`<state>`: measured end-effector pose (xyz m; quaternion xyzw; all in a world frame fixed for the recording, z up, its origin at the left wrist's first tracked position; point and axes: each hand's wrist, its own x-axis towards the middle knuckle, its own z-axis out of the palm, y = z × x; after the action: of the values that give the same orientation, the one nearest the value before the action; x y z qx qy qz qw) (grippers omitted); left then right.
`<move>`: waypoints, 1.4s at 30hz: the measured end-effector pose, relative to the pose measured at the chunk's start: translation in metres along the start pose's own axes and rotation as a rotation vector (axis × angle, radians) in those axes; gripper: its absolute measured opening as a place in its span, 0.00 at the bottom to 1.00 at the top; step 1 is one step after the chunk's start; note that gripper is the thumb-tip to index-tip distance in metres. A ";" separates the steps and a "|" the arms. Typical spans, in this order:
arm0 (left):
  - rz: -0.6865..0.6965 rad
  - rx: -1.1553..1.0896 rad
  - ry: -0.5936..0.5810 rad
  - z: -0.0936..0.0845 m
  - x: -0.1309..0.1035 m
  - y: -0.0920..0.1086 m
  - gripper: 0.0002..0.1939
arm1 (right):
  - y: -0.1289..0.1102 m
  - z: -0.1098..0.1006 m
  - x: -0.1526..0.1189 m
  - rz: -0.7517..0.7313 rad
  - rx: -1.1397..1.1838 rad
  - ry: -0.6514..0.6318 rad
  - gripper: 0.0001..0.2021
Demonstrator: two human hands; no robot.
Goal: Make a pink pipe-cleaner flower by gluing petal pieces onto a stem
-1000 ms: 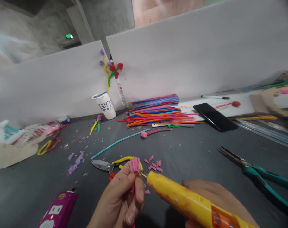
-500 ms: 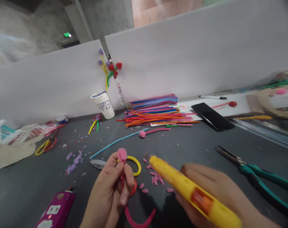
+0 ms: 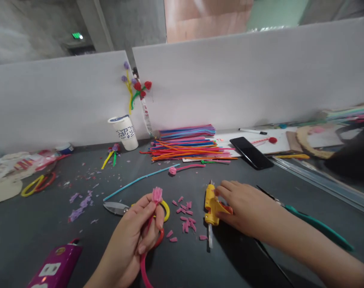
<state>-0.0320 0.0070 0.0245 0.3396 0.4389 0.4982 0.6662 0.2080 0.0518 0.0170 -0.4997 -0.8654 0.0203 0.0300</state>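
My left hand (image 3: 134,234) pinches a pink pipe cleaner flower (image 3: 157,195) just under its head, a bundle of small pink pieces. Its stem bends down below my fingers. On the dark tabletop, a yellow hot glue gun (image 3: 211,204) lies with its nozzle pointing away and a clear glue stick out of its rear. My right hand (image 3: 239,204) is closed around its handle side, which it partly hides. Small pink cut pieces (image 3: 186,220) lie scattered between both hands. Scissors (image 3: 117,208) with yellow and red handles sit partly hidden behind my left hand.
Pipe cleaners (image 3: 185,148) are stacked at the back beside a white cup (image 3: 125,134) and a phone (image 3: 251,153). A finished pink bud (image 3: 172,171) and a blue pipe cleaner (image 3: 140,182) lie ahead. Pliers (image 3: 317,226) rest under my right forearm; a purple power strip (image 3: 57,264) stands front left.
My right hand has brought the glue gun from a raised, tilted position down onto the table, away from the flower. My left hand still holds the flower in nearly the same spot.
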 end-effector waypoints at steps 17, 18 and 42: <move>0.028 -0.127 -0.075 0.002 -0.006 0.006 0.13 | -0.055 0.022 0.058 -0.266 0.253 0.033 0.06; 0.026 -0.123 -0.081 0.003 -0.006 0.005 0.14 | -0.053 0.015 0.057 -0.234 0.301 0.050 0.07; -0.162 0.002 -0.071 0.014 -0.010 -0.016 0.11 | -0.060 -0.024 0.018 -0.297 0.588 0.197 0.06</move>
<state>-0.0146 -0.0071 0.0184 0.3209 0.4415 0.4299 0.7192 0.1489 0.0380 0.0451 -0.3377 -0.8788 0.2161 0.2588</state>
